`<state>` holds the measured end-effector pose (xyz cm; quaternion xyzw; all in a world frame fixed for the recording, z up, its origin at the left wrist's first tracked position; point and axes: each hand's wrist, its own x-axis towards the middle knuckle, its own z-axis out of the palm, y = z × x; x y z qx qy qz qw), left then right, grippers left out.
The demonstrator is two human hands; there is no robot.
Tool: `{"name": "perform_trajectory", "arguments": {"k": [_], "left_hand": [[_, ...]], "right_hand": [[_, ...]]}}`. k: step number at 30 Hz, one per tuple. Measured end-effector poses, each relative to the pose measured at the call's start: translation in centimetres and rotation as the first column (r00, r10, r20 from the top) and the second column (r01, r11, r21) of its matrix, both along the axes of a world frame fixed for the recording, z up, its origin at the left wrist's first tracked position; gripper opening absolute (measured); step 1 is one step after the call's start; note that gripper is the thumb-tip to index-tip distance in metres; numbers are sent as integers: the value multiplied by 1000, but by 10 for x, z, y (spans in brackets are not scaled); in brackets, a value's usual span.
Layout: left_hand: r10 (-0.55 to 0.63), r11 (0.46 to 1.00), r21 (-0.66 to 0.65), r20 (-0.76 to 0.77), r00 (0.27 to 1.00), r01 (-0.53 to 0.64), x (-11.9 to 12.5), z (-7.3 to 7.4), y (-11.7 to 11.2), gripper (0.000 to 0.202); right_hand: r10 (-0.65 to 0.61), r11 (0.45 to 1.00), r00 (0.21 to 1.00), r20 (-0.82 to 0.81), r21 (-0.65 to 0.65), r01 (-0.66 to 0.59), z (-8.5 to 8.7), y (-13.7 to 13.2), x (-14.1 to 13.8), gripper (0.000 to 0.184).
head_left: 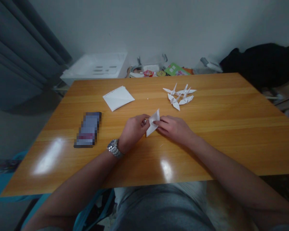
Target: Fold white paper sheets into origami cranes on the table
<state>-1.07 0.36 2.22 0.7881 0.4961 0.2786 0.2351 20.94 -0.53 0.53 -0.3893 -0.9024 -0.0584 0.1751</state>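
Between my two hands, just above the wooden table (135, 166), is a small piece of folded white paper (153, 124) with a pointed top corner. My left hand (135, 128), with a metal watch (114, 148) on its wrist, pinches the left side of the paper. From the other side, my right hand (174, 128) grips the right edge, its fingers closed on it. Beyond my right hand stands a cluster of several white paper cranes (180, 96), their wings overlapping. A stack of white notepad sheets (118, 98) with a perforated edge lies beyond my left hand.
A smartphone (88, 130) with a blurred screen lies at the left. Behind the far edge are a white plastic tub (96, 65), a green packet (175, 69) and other clutter. Black cloth (260, 65) is heaped at the right; a grey curtain (21, 48) hangs at the left.
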Motion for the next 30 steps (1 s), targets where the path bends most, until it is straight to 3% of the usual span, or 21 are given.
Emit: {"name": "perform_trajectory", "arguments": {"k": [13, 22, 30], "left_hand": [[20, 1000, 1, 10, 1000, -20, -5, -3, 2, 23], [14, 1000, -2, -109, 994, -14, -1, -3, 0, 27], [-15, 1000, 10, -145, 989, 17, -2, -7, 2, 19]], "right_hand": [[35, 999, 999, -37, -20, -36, 0, 3, 8, 23], [89, 995, 992, 89, 46, -93, 1, 1, 1, 22], [82, 995, 993, 80, 48, -86, 5, -1, 1, 23]]}}
